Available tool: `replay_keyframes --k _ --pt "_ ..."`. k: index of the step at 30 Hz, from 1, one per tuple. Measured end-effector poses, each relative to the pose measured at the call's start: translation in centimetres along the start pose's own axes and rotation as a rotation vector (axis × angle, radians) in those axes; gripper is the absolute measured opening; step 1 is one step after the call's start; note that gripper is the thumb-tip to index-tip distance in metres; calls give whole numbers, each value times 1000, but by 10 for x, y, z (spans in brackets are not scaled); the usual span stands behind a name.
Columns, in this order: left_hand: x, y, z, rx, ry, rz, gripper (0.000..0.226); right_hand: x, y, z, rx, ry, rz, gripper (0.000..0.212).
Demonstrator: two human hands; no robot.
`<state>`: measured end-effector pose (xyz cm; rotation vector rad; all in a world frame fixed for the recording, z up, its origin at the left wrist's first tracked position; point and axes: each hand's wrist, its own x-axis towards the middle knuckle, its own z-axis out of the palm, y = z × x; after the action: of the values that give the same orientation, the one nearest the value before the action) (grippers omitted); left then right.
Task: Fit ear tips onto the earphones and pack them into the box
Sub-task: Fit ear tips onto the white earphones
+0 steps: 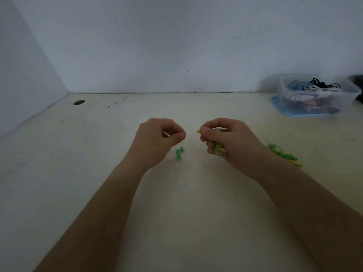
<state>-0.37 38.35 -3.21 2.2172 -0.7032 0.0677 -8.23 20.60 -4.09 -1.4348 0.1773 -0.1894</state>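
Two bare forearms (110, 203) reach in from the bottom edge, over a pale, scuffed desk (59, 173) that meets a white wall (176, 46).

At the far right, close to the wall, a clear box (282, 99) stands on a blue lid (294, 114). Inside lie tangled cables (314, 86) in blue, black and white, with darker ones lower down. It is blurred, so no more can be told. Something dark (358, 89) shows just beyond it at the frame's edge.

Both hands are at mid-desk, near each other but apart. The right hand (229, 138) has its fingers curled round a coiled bundle of yellow-green earphones (219, 149). One yellow bud end (198, 131) pokes out past the thumb and forefinger, pointing toward the other hand. The left hand (159, 140) is curled too, thumb tip against forefinger. Whether it pinches anything between them cannot be told.

A second set of earphones (284, 155), green and yellow, lies on the desk just beside the right wrist, partly hidden behind it and well apart from the box.

Several small green ear tips (179, 153) sit loose in a cluster on the desk, just below the left hand's fingers.

A round hole (79, 102) is cut in the desk near the far left corner.
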Motion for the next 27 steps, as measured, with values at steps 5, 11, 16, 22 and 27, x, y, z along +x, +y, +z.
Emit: replay_keyframes --k 5,11,16,22,27 --pt "-5 -7 -5 284 -206 -2 13 0 0 0 19 18 50 3" --pt "-6 -7 -2 337 -230 -10 24 0 -1 1 26 14 78 4" --pt "-8 -5 -3 306 -195 25 20 0 -1 0 41 22 92 6" --pt "-11 4 -7 -184 -73 -27 8 -2 -3 0 44 -20 22 4" --pt "-13 9 -6 -583 -112 -165 13 -3 -4 0 82 -56 -73 5"
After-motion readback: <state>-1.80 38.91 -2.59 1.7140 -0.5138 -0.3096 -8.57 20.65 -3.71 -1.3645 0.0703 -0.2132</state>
